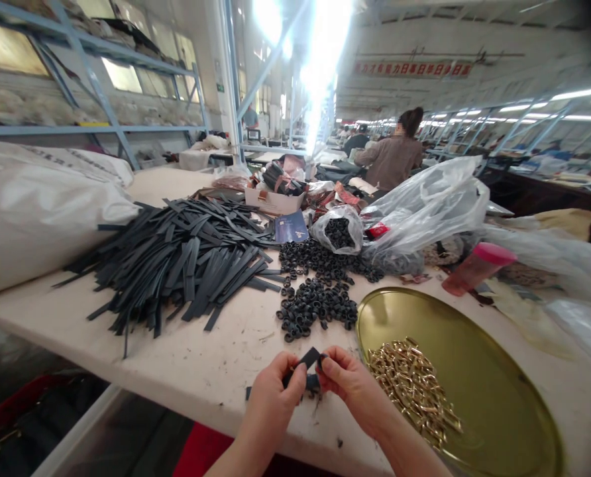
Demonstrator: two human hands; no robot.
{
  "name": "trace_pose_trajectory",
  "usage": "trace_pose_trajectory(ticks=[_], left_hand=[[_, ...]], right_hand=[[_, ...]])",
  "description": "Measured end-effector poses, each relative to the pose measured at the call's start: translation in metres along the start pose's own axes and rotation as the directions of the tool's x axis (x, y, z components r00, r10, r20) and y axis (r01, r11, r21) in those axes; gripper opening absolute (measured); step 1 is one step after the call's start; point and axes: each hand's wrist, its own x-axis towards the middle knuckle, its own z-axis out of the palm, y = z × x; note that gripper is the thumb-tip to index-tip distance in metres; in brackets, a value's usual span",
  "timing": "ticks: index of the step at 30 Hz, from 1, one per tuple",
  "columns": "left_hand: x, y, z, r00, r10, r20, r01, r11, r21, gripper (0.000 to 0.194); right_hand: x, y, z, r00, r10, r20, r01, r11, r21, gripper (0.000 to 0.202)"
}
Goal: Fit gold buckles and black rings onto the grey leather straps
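Observation:
My left hand [279, 391] pinches a dark strap [309, 358] whose end sticks up between thumb and fingers. Close beside it, my right hand [344, 377] is closed on a small black loop [321, 360] at the strap's end. Below the fingers another dark strip [312, 382] is partly hidden by the hands. Just beyond lies a heap of small black loops [320, 305]. To the left, a large pile of dark straps [191, 258] spreads over the table. Gold metal buckle-like pieces [409, 381] lie on the oval gold tray [494, 371] right of my right hand.
A white sack [42, 212] stands at the left table edge. Behind the loops are a plastic bag of loops [340, 232], a blue booklet [291, 227] and clear plastic bags [434, 199]. A pink-lidded jar [479, 268] leans at the right. A person [392, 156] sits farther back.

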Motion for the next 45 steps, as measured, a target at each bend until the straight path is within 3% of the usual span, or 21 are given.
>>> trace_pose_trajectory(ticks=[4,12,15,20,24,26,31,34,36,39,42,45], left_hand=[[-0.014,-0.003,0.003,1.0,0.008,0.026,-0.008,1.0,-0.009,0.02],[-0.03,-0.011,0.002,0.993,0.038,0.115,-0.052,0.991,0.12,0.017],[-0.03,-0.007,0.002,0.981,0.021,0.195,-0.044,0.992,0.115,0.016],[-0.031,0.0,0.008,0.977,-0.01,0.212,-0.012,0.995,0.104,0.02],[-0.04,0.007,0.003,0.963,0.119,0.243,-0.131,0.991,0.037,0.014],[-0.044,0.008,0.0,0.957,0.133,0.258,-0.138,0.99,0.001,0.021],[-0.038,-0.002,-0.003,0.967,0.101,0.233,-0.086,0.994,-0.071,0.015],[-0.032,-0.009,-0.005,0.973,0.049,0.226,-0.034,0.997,-0.069,0.011],[-0.029,-0.011,-0.006,0.979,0.005,0.205,-0.003,1.0,-0.011,0.011],[-0.027,-0.011,-0.009,0.982,-0.027,0.184,0.008,0.995,0.102,0.012],[-0.025,-0.01,-0.012,0.982,-0.035,0.187,-0.006,0.978,0.21,0.012],[-0.023,-0.011,-0.013,0.981,-0.047,0.186,-0.006,0.961,0.275,0.013]], right_hand=[[-0.018,0.001,0.006,0.999,-0.048,-0.006,0.049,0.994,0.095,0.027],[-0.029,0.013,0.005,0.967,-0.252,-0.046,0.233,0.939,-0.254,0.033],[-0.033,0.018,0.008,0.951,-0.295,-0.088,0.268,0.934,-0.236,0.031],[-0.04,0.02,0.015,0.98,-0.179,-0.093,0.171,0.982,-0.079,0.031],[-0.043,0.022,0.018,0.984,-0.112,-0.137,0.109,0.994,-0.026,0.029],[-0.044,0.022,0.021,0.984,-0.096,-0.153,0.093,0.995,-0.023,0.03],[-0.046,0.025,0.027,0.979,-0.156,-0.131,0.147,0.986,-0.075,0.037],[-0.047,0.027,0.027,0.977,-0.122,-0.175,0.139,0.987,0.085,0.044],[-0.046,0.028,0.027,0.984,-0.056,-0.167,0.09,0.975,0.202,0.034],[-0.045,0.029,0.026,0.995,0.087,-0.046,-0.068,0.945,0.321,0.027],[-0.043,0.029,0.025,0.969,0.208,0.133,-0.244,0.892,0.38,0.031],[-0.043,0.026,0.025,0.947,0.261,0.187,-0.316,0.863,0.394,0.028]])
